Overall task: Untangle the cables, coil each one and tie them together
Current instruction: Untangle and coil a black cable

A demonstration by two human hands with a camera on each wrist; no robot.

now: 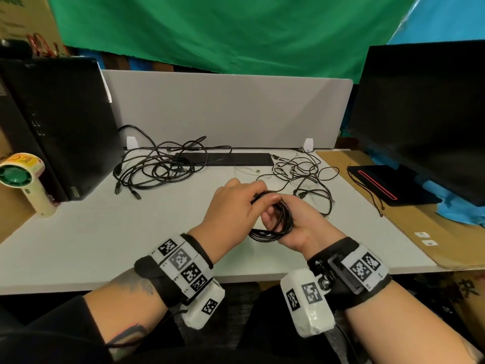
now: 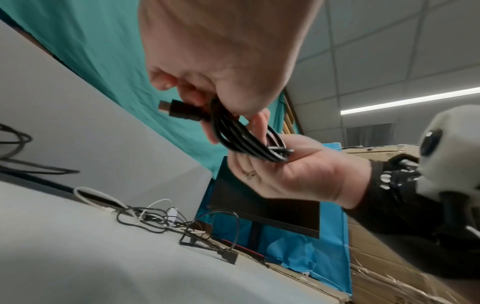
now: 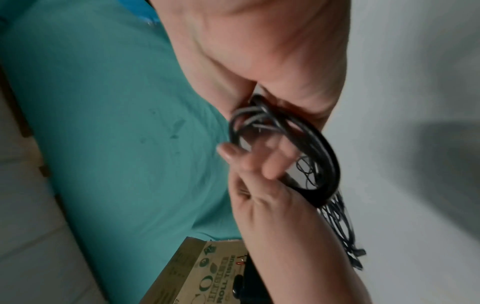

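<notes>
A black cable wound into a small coil (image 1: 277, 222) is held above the middle of the white desk (image 1: 105, 237). My left hand (image 1: 236, 203) grips the top of the coil, and its fingers pinch the plug end (image 2: 179, 111) in the left wrist view. My right hand (image 1: 301, 224) lies palm up beneath and grips the coil (image 3: 317, 152) on its near side. A loose heap of thick black cables (image 1: 154, 166) lies at the back left. Thin black and white cables (image 1: 301, 174) lie tangled at the back right.
A black computer tower (image 1: 55, 127) and a handheld fan (image 1: 26, 179) stand at the left. A flat keyboard (image 1: 225, 158) lies against the grey divider (image 1: 228, 109). At the right, a monitor (image 1: 425, 114) and a black box (image 1: 380, 185) stand on cardboard (image 1: 409, 232).
</notes>
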